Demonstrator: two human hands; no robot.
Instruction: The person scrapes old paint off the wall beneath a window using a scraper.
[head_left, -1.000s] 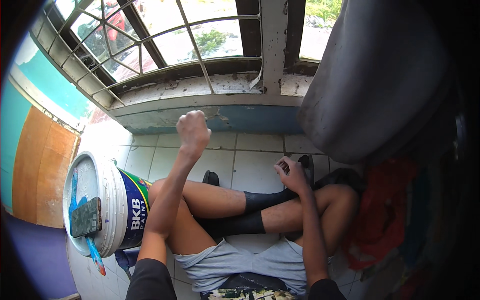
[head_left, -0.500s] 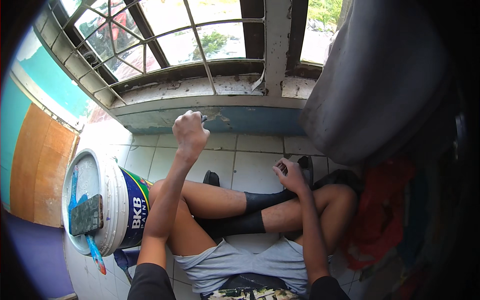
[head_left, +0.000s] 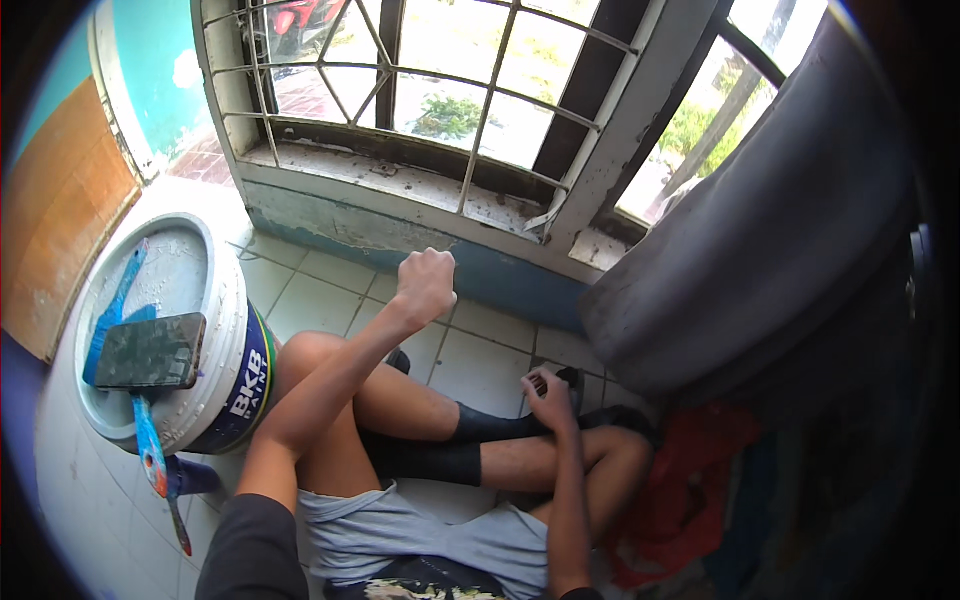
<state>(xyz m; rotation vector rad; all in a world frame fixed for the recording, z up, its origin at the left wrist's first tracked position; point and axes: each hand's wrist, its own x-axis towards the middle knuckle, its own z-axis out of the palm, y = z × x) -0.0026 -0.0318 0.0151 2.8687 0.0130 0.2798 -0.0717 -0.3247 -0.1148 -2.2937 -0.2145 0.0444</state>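
Left hand (head_left: pixel 427 283) clenched, dark tip beside its fingers now hidden, hold unclear | right hand (head_left: pixel 550 398) half-curled, grip cannot be told

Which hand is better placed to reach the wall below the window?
Probably the left hand: it is raised in front of that wall, while the right hand sits lower, by the legs. The left is closed, hiding anything inside.

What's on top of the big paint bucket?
A dark phone lies on the lid of the bucket, over blue tool parts sticking out on both sides. The phone hides their middles, so I can't tell whether they join. The lid covers the inside.
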